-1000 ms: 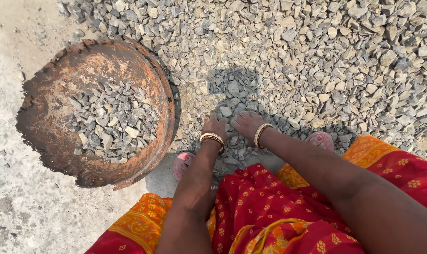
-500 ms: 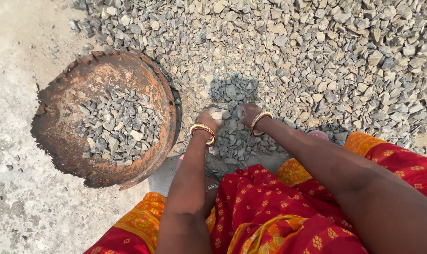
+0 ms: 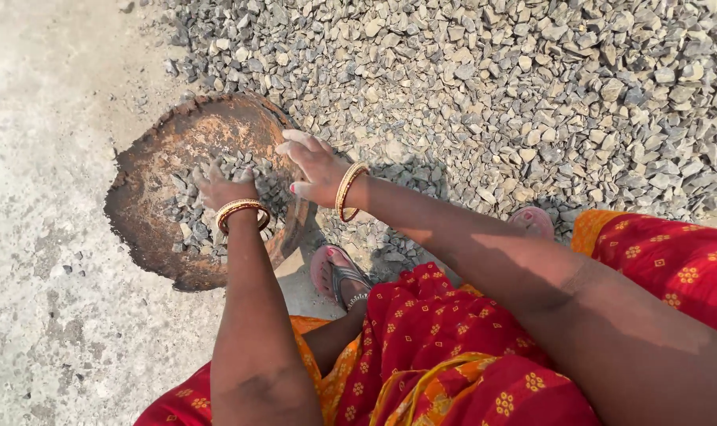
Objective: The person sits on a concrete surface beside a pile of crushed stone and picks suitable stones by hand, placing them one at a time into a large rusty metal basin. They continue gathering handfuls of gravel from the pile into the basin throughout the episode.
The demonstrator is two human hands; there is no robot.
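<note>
Both of my hands are over a rusty, round metal pan [image 3: 149, 197] that sits on pale concrete ground [image 3: 43, 237]. My left hand [image 3: 224, 188] lies palm down on the grey crushed stones [image 3: 186, 207] heaped inside the pan, fingers spread, gripping nothing I can see. My right hand [image 3: 317, 167] hovers at the pan's right rim, fingers loosely spread and empty. Gold bangles [image 3: 348, 189] circle both wrists. Just beyond lies a wide gravel pile [image 3: 532, 87]. Below are red patterned cloth [image 3: 437, 331] and a pink sandal [image 3: 336, 272].
</note>
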